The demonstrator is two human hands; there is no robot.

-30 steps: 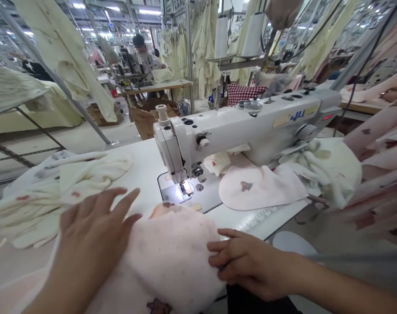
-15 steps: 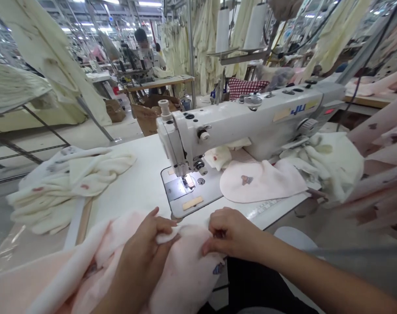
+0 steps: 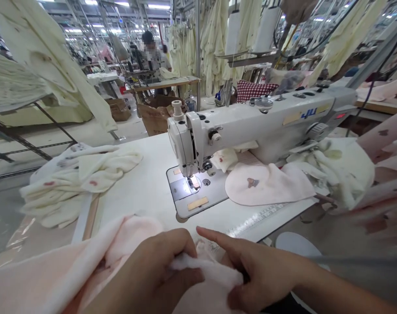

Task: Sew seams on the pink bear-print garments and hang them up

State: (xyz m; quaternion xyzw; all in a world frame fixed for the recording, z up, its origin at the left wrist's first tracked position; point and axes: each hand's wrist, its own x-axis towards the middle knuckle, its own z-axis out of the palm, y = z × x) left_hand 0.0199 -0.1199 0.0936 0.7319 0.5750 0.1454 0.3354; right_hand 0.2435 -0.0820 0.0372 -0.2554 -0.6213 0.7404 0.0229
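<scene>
Pale pink fleece fabric (image 3: pixel 126 235) spreads over the front left of the sewing table and down toward my lap. My left hand (image 3: pixel 165 261) pinches a folded edge of it between thumb and fingers. Close by on the right, my right hand (image 3: pixel 250 266) grips the same edge, with its index finger stretched forward and its thumb below. Both hands are in front of the sewing machine (image 3: pixel 260 117), whose lit needle area (image 3: pixel 193 182) has no fabric under it. A pink cut piece with a small printed figure (image 3: pixel 270 183) lies right of the needle plate.
Cream printed fabric (image 3: pixel 77 179) is heaped at the table's left. More cream cloth (image 3: pixel 342 170) bunches at the machine's right end. A ruler strip (image 3: pixel 257 222) runs along the front edge. Behind, a person (image 3: pixel 152 56) sits at another machine near a cardboard box (image 3: pixel 155 117).
Both hands have come lower and nearer the camera, bringing the fabric edge with them. My right index finger now stretches out. The view has shifted slightly, moving the machine rightward in the picture.
</scene>
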